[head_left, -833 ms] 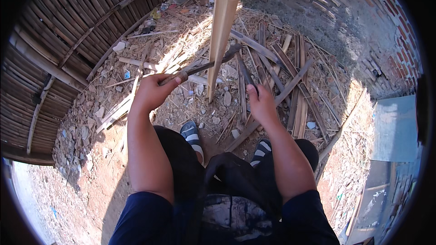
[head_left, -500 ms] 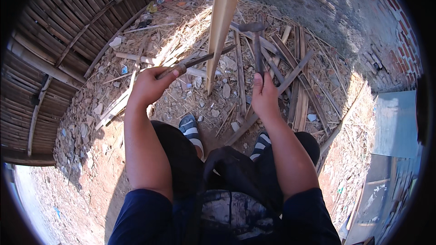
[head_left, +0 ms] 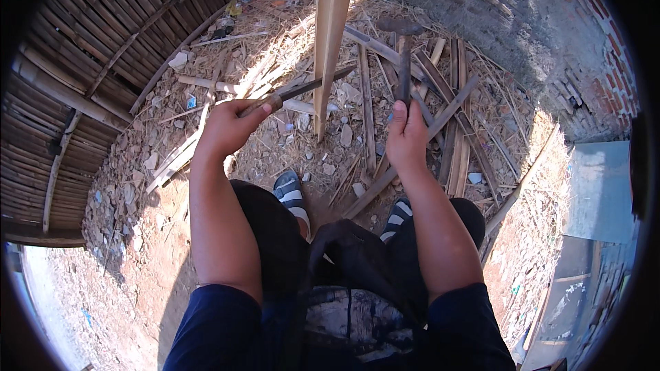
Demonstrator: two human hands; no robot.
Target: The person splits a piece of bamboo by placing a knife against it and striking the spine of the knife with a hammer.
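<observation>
My left hand (head_left: 230,129) is closed round the wooden handle of a long, dark-bladed knife (head_left: 300,88). Its blade crosses a split bamboo pole (head_left: 333,17) that stands upright in front of me, and the tip shows beyond the pole's right side. Part of the blade is hidden at the pole. In my right hand (head_left: 408,139) is a hammer (head_left: 404,62), gripped by the handle with its head pointing up and away. The hammer's head is to the right of the pole, apart from both pole and knife.
Rubble and straw cover the ground, with several wooden strips (head_left: 450,120) lying crossed at the right. A slatted bamboo wall (head_left: 75,55) curves along the left. The brick wall (head_left: 509,34) rises at the far right. My sandalled feet (head_left: 291,196) are below the pole.
My right hand and the hammer have moved slightly right, with the head swinging away from the pole. The pole leans a little less. My left hand keeps its grip on the knife.
</observation>
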